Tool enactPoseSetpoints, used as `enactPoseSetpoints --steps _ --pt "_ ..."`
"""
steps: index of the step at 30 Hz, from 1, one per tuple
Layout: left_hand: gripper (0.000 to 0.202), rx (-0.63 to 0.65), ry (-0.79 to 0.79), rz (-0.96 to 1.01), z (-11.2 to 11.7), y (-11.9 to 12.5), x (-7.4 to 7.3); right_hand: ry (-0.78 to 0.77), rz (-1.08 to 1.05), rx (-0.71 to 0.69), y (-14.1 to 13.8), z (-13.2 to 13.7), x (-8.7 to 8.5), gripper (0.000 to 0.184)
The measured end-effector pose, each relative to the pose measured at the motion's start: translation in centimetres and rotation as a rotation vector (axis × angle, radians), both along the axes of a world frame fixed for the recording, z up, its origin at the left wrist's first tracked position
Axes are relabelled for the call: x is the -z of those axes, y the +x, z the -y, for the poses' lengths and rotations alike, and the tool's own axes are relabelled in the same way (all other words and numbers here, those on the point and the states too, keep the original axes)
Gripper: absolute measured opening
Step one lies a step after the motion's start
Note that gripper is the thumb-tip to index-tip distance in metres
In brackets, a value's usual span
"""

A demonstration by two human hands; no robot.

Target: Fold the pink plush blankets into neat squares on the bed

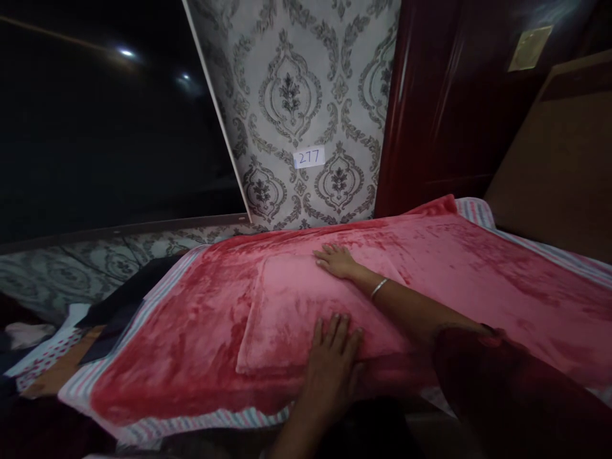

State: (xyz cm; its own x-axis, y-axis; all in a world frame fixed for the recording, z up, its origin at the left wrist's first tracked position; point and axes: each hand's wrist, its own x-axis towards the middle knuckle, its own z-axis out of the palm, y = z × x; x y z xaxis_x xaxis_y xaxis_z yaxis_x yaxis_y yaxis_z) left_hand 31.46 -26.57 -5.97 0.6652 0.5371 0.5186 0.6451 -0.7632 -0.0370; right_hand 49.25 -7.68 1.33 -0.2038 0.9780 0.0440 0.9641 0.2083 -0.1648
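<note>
A red plush blanket [191,338] lies spread over a bed. On it sits a folded pink plush piece [291,312], lighter in colour. My left hand [332,347] rests flat on the near edge of the pink piece, fingers stretched out. My right hand [337,260] lies flat on its far corner, fingers spread, with a silver bangle [379,288] on the wrist. Neither hand grips anything.
A striped sheet [201,424] shows under the blanket's edges. Dark clothes [119,306] and patterned fabric [43,357] lie at the left. Behind are a patterned wall with a paper tag reading 277 [308,157], a dark red door [430,108] and a brown headboard [559,153].
</note>
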Motion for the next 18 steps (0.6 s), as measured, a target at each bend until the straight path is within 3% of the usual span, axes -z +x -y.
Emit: enactPoseSetpoints --steps 4,7,9,13,18 --pt "0.061 -0.139 0.034 0.081 0.6 -3.1 -0.5 0.053 -0.062 -0.278 -3.2 2.7 -0.7 0.057" --pt "0.075 -0.224 0.089 0.069 1.1 -5.0 0.6 0.004 -0.042 -0.543 -5.9 4.3 -0.2 0.057" --pt "0.084 -0.24 0.11 0.039 1.3 -5.4 1.6 -0.021 -0.019 -0.635 -7.3 4.4 0.4 0.058" --pt "0.086 -0.27 0.121 0.017 1.6 -5.2 3.0 -0.024 0.003 -0.631 -8.9 2.1 1.0 0.061" --pt "0.082 -0.249 0.133 0.032 1.3 -5.3 3.5 -0.093 0.005 -0.522 -10.3 -2.2 0.7 0.061"
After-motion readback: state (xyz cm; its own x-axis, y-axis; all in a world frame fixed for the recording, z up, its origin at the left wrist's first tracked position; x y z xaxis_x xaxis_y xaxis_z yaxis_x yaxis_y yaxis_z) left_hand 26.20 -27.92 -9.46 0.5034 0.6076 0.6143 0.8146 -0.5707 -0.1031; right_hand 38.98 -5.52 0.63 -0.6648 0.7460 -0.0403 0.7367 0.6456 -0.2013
